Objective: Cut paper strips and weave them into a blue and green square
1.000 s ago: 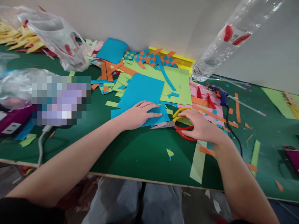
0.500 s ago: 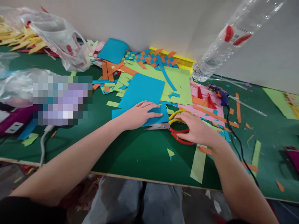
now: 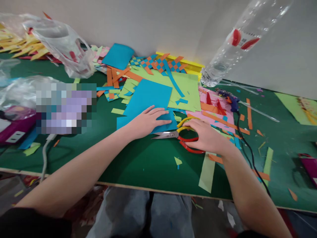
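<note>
The person's left hand (image 3: 150, 122) lies flat, fingers spread, on blue paper (image 3: 150, 96); the right hand (image 3: 208, 137) is gripping the scissors (image 3: 168, 135) by the handles.

Head view — forward, down over tabletop (image 3: 138, 165)

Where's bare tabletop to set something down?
Mostly bare: green table between scissors and its front edge, left of the pale strip, bar small scraps; also between lime strip and purple object. Crowded: beyond the left hand, with sheets and woven strips.
</note>
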Motion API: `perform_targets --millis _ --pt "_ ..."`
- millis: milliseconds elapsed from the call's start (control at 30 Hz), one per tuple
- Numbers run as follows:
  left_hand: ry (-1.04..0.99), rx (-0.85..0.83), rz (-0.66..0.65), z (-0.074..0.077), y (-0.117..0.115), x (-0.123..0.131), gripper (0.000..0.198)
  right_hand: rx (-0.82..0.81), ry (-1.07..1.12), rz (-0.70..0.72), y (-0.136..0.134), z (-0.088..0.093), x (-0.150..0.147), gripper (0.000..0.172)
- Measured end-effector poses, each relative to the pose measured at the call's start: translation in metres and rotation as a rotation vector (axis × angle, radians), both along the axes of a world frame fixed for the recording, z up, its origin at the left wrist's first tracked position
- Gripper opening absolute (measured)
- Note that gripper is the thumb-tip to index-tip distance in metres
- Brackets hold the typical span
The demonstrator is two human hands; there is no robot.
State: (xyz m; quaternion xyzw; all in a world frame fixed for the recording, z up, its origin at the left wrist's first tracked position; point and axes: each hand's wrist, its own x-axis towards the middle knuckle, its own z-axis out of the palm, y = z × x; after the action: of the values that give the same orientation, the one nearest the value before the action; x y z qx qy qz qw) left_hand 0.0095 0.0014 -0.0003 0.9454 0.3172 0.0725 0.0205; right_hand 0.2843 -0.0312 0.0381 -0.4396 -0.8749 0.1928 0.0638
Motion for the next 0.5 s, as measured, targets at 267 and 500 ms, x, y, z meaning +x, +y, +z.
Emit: perform_targets --millis 267,500 --pt "-0.107 0.123 0.032 0.005 0.002 0.003 0.035 0.017 0.009 -0.018 0.006 -0.002 0.013 0.043" --pt "-0.049 -0.059 -0.073 0.012 0.005 -0.025 0.042 -0.03 0.023 -0.012 0.006 -0.002 0.014 0.042"
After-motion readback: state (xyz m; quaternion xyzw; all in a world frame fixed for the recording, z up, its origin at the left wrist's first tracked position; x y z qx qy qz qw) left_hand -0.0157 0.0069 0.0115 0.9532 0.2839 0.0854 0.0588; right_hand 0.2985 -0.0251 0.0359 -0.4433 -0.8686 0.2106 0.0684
